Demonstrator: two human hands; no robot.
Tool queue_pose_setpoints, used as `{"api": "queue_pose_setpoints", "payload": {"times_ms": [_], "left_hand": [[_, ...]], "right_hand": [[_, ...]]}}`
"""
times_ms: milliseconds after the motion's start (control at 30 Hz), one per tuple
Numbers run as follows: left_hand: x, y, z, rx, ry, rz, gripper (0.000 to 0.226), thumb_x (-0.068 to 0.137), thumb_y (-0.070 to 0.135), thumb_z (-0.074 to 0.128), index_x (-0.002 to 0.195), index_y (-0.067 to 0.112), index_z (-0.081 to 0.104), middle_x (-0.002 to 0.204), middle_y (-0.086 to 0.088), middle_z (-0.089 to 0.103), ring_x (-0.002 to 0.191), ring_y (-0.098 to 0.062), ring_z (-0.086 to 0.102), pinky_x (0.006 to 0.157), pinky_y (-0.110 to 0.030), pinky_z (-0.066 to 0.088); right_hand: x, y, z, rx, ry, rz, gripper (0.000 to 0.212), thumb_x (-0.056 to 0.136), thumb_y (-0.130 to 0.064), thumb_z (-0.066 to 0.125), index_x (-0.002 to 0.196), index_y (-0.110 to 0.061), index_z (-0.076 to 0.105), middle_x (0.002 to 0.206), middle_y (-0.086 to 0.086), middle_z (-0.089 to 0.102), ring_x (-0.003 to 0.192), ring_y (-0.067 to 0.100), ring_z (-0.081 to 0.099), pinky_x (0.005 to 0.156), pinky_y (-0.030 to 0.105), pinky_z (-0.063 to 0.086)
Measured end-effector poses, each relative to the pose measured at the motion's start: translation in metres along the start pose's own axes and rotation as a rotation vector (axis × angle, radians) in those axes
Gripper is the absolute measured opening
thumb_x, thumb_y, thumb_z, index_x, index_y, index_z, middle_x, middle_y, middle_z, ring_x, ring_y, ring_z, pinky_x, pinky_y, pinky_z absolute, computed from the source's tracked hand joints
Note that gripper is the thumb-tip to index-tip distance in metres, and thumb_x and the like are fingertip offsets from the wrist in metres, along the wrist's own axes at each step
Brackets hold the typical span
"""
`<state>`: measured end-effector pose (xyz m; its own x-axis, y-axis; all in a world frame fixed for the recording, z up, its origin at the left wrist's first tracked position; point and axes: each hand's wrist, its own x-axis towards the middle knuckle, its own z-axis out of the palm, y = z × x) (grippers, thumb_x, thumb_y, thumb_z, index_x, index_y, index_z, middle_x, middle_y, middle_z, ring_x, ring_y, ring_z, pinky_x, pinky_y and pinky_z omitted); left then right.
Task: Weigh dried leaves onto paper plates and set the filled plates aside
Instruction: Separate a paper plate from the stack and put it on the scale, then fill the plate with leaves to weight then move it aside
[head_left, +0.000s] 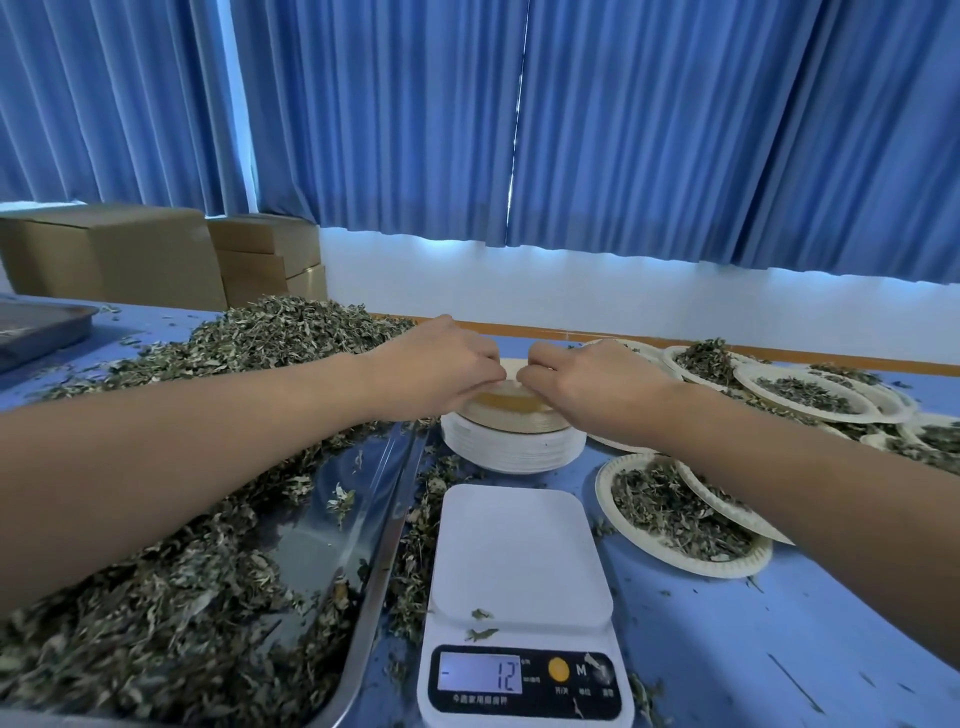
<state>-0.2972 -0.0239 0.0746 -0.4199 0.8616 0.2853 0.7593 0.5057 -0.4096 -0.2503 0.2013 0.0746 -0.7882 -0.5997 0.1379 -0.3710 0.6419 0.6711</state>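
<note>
1. Steel tray (363, 545), at left on the blue table (727, 649), holds heaped dried leaves (171, 597).
2. Filled paper plates (680, 514) lie overlapping at right.
3. White scale (524, 551), front centre, carries no plate and reads minus 12.
4. Stack of paper plates (511, 447) stands just behind the scale.
5. Left hand (441, 364) and right hand (587, 376), fingers curled, pinch the top plate (511, 370) of the stack.
</note>
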Motion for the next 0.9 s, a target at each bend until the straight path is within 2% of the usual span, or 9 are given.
{"api": "queue_pose_setpoints", "payload": {"times_ms": [67,167,233,367,500,600,667,767,900], "left_hand": [[-0.002,0.003,-0.001,0.03,0.042,0.005,0.042,0.107,0.033,0.028,0.112,0.021,0.067,0.105,0.004,0.062,0.096,-0.02,0.059,0.086,-0.04,0.045],[-0.005,0.011,-0.004,0.045,0.083,-0.003,0.037,0.104,0.029,0.031,0.106,0.018,0.066,0.1,0.002,0.063,0.095,-0.021,0.059,0.082,-0.038,0.045],[-0.011,0.02,-0.005,0.019,0.11,-0.023,0.036,0.104,0.029,0.032,0.107,0.018,0.066,0.101,0.003,0.063,0.096,-0.02,0.058,0.082,-0.038,0.044],[-0.035,0.044,-0.016,-0.139,0.136,0.065,0.027,0.104,0.029,0.048,0.11,0.016,0.071,0.107,0.001,0.069,0.099,-0.024,0.064,0.083,-0.042,0.048],[-0.069,0.069,-0.025,-0.287,0.172,0.097,0.024,0.102,0.027,0.058,0.115,0.014,0.073,0.111,0.0,0.07,0.099,-0.023,0.066,0.084,-0.045,0.053],[-0.092,0.091,-0.021,-0.322,0.169,0.096,0.023,0.101,0.024,0.06,0.117,0.014,0.073,0.113,0.0,0.07,0.099,-0.024,0.067,0.087,-0.044,0.053],[-0.102,0.105,-0.017,-0.343,0.096,0.091,0.027,0.103,0.028,0.056,0.123,0.018,0.07,0.119,0.003,0.068,0.106,-0.023,0.064,0.093,-0.044,0.049],[-0.111,0.114,-0.01,-0.421,0.013,0.066,0.03,0.105,0.035,0.051,0.126,0.022,0.068,0.121,0.008,0.066,0.108,-0.019,0.062,0.093,-0.043,0.049],[-0.119,0.117,-0.012,-0.733,0.062,-0.067,0.028,0.098,0.043,0.061,0.115,0.024,0.075,0.111,0.016,0.07,0.101,-0.004,0.066,0.088,-0.036,0.055]], "right_hand": [[-0.002,-0.001,-0.001,0.044,0.082,0.023,0.026,0.108,-0.021,0.032,0.119,-0.017,0.055,0.111,0.002,0.048,0.071,0.032,0.056,0.062,0.042,0.048],[-0.009,-0.008,-0.009,0.197,0.139,0.088,0.058,0.106,-0.043,0.012,0.118,-0.019,0.063,0.11,0.0,0.053,0.077,0.033,0.06,0.07,0.045,0.052],[-0.017,-0.014,-0.007,0.373,0.252,0.171,0.055,0.105,-0.043,0.021,0.114,-0.016,0.068,0.106,0.002,0.056,0.078,0.033,0.061,0.069,0.046,0.052],[-0.039,-0.03,0.009,0.693,0.534,0.46,0.027,0.106,-0.027,0.048,0.105,-0.011,0.07,0.102,0.001,0.056,0.081,0.025,0.059,0.072,0.044,0.052],[-0.075,-0.056,0.028,0.863,0.643,0.655,0.018,0.105,-0.021,0.052,0.096,-0.012,0.065,0.097,-0.002,0.051,0.083,0.001,0.051,0.074,0.027,0.04],[-0.105,-0.078,0.04,0.905,0.594,0.728,0.024,0.104,-0.021,0.051,0.083,-0.012,0.057,0.081,-0.006,0.048,0.078,0.002,0.048,0.066,0.025,0.028],[-0.122,-0.092,0.046,0.919,0.527,0.728,0.029,0.103,-0.023,0.049,0.077,-0.011,0.053,0.071,-0.003,0.047,0.069,0.009,0.047,0.06,0.027,0.027],[-0.14,-0.102,0.042,0.886,0.486,0.708,0.03,0.101,-0.02,0.054,0.071,-0.015,0.05,0.063,-0.008,0.042,0.062,0.009,0.046,0.055,0.019,0.027],[-0.151,-0.104,0.037,0.91,0.495,0.67,0.032,0.098,-0.015,0.058,0.067,-0.015,0.049,0.057,-0.007,0.041,0.06,0.016,0.045,0.054,0.022,0.032]]}}
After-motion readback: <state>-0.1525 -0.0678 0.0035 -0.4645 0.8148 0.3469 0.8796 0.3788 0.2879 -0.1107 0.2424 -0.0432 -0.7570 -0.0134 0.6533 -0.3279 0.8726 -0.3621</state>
